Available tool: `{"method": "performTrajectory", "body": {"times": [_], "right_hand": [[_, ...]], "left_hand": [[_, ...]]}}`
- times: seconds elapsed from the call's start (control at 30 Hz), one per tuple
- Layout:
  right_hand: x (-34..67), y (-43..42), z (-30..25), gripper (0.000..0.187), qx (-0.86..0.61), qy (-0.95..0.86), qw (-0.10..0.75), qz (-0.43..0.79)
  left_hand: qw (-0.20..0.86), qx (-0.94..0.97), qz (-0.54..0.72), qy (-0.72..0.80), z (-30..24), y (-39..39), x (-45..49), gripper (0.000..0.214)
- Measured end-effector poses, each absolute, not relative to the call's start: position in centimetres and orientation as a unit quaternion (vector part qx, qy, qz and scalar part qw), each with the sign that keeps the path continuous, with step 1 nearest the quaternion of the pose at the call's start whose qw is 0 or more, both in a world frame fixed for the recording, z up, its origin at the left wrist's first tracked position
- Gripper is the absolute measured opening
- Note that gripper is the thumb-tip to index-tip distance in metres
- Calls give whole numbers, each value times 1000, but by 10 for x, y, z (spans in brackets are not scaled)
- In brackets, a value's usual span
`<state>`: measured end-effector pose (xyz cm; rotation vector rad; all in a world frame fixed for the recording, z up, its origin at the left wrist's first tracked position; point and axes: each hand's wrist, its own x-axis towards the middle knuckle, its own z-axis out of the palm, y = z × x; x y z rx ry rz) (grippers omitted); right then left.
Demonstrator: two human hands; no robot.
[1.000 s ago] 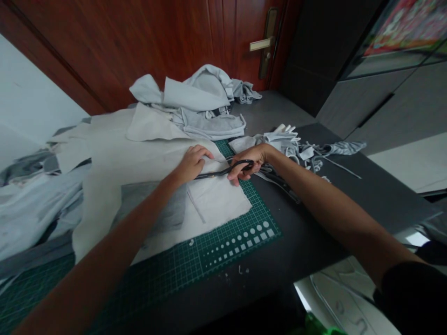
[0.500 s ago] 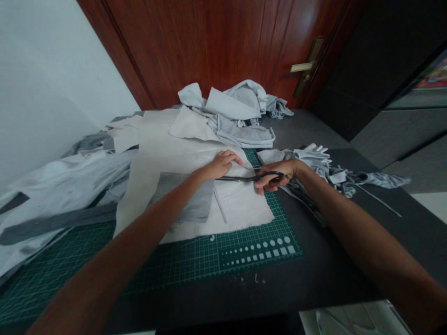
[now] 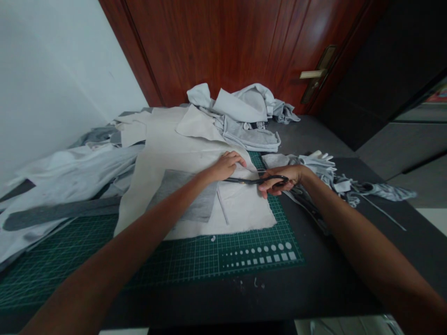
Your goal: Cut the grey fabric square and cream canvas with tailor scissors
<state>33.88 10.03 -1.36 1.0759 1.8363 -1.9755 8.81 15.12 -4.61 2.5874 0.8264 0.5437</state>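
Note:
A large cream cloth [image 3: 167, 149] is spread across the green cutting mat [image 3: 188, 260]. My left hand [image 3: 228, 165] lies on the cloth with its fingers stretched out, holding nothing. Black-handled scissors [image 3: 244, 180] are gripped in my right hand [image 3: 279, 180], at the cloth's right edge. Their blades point left across the cloth, with the tip close beside my left hand. I cannot tell how far apart the blades are. A grey cloth piece [image 3: 199, 200] lies on the cream cloth, partly hidden by my left forearm. Beside it rests a thin light strip [image 3: 222, 207].
Pale grey garments [image 3: 244, 111] are heaped at the back, before a wooden door [image 3: 216, 46]. More garments [image 3: 70, 177] lie at the left. Grey cloth scraps [image 3: 317, 165] sit right of the mat on the dark table [image 3: 331, 279]. White wall [image 3: 52, 60] borders the left.
The whole view has shifted slightly, so most things appear a little farther right. My hands, the scissors and the cloth keep nearly the same positions relative to one another.

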Motion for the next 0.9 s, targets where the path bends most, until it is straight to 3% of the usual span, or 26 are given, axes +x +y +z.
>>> {"method": "performTrajectory", "body": {"times": [0.9], "right_hand": [[339, 99, -13, 52, 350, 635, 110, -679]], "left_hand": [[171, 920, 213, 281, -49, 152, 88, 44]]}}
